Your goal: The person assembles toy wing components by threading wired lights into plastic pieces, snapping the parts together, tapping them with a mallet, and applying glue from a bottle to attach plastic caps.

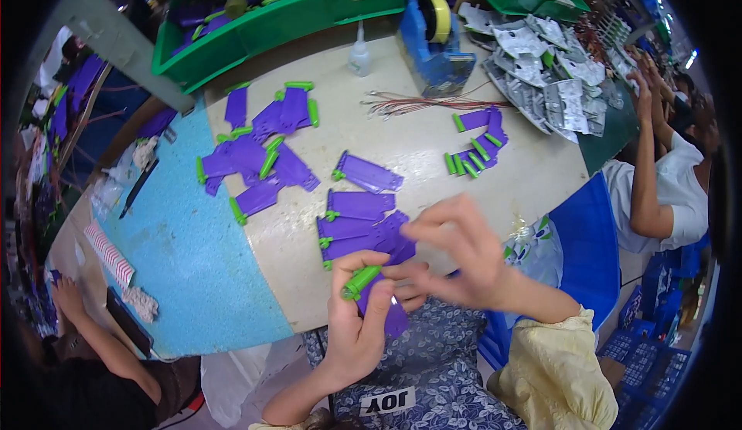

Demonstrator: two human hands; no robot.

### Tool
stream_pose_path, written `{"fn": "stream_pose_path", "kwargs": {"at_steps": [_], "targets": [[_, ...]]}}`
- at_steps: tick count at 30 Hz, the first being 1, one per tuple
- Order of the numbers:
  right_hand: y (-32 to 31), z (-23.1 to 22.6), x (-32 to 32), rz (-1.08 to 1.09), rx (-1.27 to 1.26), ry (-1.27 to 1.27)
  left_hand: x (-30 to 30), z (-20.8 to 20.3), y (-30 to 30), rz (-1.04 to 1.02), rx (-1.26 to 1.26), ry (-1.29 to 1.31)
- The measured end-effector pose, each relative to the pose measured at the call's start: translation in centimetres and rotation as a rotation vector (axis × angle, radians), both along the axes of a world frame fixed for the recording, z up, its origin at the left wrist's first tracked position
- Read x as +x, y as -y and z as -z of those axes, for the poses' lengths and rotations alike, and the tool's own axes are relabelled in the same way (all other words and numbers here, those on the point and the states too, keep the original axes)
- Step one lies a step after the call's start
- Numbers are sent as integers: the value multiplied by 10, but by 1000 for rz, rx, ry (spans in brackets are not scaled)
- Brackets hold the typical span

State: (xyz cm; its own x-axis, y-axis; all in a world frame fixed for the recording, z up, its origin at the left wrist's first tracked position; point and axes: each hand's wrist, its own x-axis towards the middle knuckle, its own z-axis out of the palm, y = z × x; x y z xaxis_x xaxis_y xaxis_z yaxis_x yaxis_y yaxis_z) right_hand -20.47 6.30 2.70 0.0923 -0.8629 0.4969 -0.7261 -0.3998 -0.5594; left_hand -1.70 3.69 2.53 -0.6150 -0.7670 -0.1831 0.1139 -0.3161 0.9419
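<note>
My left hand (pixel 355 329) grips a purple plastic part with a green cylindrical end (pixel 362 282), low over the table's near edge. My right hand (pixel 464 256) hovers just right of it, its fingers bent and apart with nothing visible between them. Its lower fingertips come close to my left fingers; whether they touch is unclear. Beyond both hands lies a fanned row of similar purple parts (pixel 359 203) with green ends. A loose pile of more such parts (pixel 255 159) is spread farther left. Another curved group (pixel 479 144) lies at the right.
At the back stands a green bin (pixel 286 28) of purple parts. A small dropper bottle (pixel 359 55), a blue tape dispenser (pixel 437 51), thin red wires (pixel 410 105) and stacked grey parts (pixel 541 67) line the far side. A blue tub (pixel 591 252) adjoins the right edge. Co-workers sit at both sides.
</note>
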Motion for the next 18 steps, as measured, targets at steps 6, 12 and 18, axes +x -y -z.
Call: {"fn": "stream_pose_path", "kwargs": {"at_steps": [6, 12, 18], "targets": [[-7, -5, -4, -149, 235, 301, -29, -4, 14, -137, -94, -113], [-7, 0, -7, 37, -210, -160, -53, 7, 26, -200, -814, 279], [28, 13, -139, 230, 12, -305, -56, 23, 93, -40, -57, 125]]}}
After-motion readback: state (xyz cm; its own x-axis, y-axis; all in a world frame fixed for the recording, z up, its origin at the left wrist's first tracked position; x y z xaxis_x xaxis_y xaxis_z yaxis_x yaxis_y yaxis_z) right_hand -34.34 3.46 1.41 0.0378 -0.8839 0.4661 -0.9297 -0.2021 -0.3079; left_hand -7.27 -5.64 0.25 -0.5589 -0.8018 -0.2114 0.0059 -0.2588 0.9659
